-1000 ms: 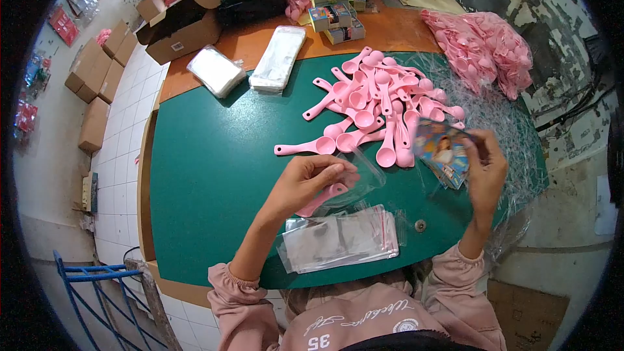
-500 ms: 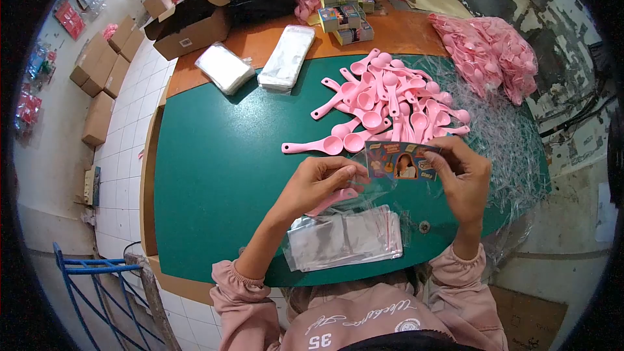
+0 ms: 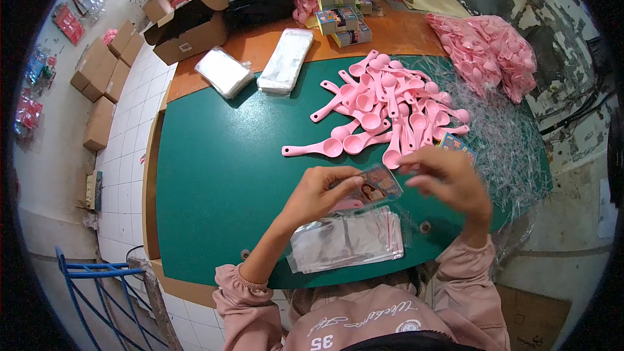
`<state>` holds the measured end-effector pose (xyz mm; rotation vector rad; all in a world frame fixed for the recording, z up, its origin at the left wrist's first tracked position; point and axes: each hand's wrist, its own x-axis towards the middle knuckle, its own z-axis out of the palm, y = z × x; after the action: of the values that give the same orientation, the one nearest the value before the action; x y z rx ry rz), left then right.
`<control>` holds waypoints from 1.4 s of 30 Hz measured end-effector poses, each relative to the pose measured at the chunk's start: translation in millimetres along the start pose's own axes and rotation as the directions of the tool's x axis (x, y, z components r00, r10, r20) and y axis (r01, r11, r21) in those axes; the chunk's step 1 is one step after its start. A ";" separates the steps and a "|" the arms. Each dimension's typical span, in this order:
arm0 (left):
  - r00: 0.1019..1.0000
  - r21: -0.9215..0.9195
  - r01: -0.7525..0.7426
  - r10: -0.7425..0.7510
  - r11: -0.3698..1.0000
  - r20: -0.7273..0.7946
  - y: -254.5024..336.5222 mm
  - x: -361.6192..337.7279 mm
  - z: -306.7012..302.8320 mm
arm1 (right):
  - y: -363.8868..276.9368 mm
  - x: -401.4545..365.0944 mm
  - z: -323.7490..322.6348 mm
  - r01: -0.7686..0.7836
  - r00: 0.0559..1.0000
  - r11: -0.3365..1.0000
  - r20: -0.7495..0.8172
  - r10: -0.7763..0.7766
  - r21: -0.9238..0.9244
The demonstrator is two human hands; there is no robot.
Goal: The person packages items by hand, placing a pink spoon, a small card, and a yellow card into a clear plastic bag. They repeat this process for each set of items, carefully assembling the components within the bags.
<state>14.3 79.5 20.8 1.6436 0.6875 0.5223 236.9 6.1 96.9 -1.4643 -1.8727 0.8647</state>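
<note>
My left hand [image 3: 322,195] pinches a clear plastic bag between thumb and fingers. Inside the bag shows a printed card [image 3: 380,185] with a portrait on it. Part of a pink measuring spoon [image 3: 348,205] shows under my left fingers, apparently in the same bag. My right hand [image 3: 452,182], slightly blurred, is just right of the bag, thumb and fingers apart and holding nothing I can see. Below both hands lies a stack of flat clear bags [image 3: 344,242]. Beyond them is a heap of pink measuring spoons [image 3: 390,101]. Colourful cards [image 3: 459,147] lie partly behind my right hand.
Two bundles of packaging bags, one squarish [image 3: 224,73] and one long [image 3: 285,62], lie at the back left. Banded card stacks [image 3: 336,0] stand behind the spoons. A bulging bag of pink spoons [image 3: 487,52] and crumpled clear plastic [image 3: 500,149] occupy the right side.
The card, held by my right hand at the bag's mouth before, is now in the bag. My right hand has let go and its fingers have spread. The bag has tilted.
</note>
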 end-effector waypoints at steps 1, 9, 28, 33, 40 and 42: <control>0.999 -0.007 -0.001 0.001 1.000 -0.051 -3.6 -0.6 -2.8 | 25.8 -6.5 -24.0 0.057 0.998 0.985 0.009 -0.059 0.164; 0.990 -0.307 0.091 -0.120 0.947 -0.075 -7.9 -0.7 -13.0 | 126.5 6.6 -104.6 -0.370 0.735 0.483 -0.568 -0.370 -0.793; 0.998 0.351 0.044 -0.025 0.935 -0.059 6.1 -6.8 -3.5 | 31.4 44.4 62.3 0.183 0.970 0.982 0.154 -0.189 0.054; 0.996 0.412 0.080 -0.089 0.908 0.003 -2.2 -23.7 -30.3 | 44.7 50.7 58.1 -0.071 0.967 0.984 0.252 0.027 0.166; 0.988 -0.090 0.088 -0.075 0.992 0.132 -41.9 -24.5 -52.7 | 65.0 51.1 54.7 -0.181 0.974 0.897 0.203 0.105 0.403; 0.987 -0.199 0.117 -0.092 0.973 0.130 -42.2 -21.9 -49.6 | 71.0 50.1 54.8 -0.184 0.972 0.851 0.218 0.084 0.492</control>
<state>-41.3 104.3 -10.9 1.4243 0.6062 0.4010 224.8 60.6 10.7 -1.2136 -1.5056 1.4848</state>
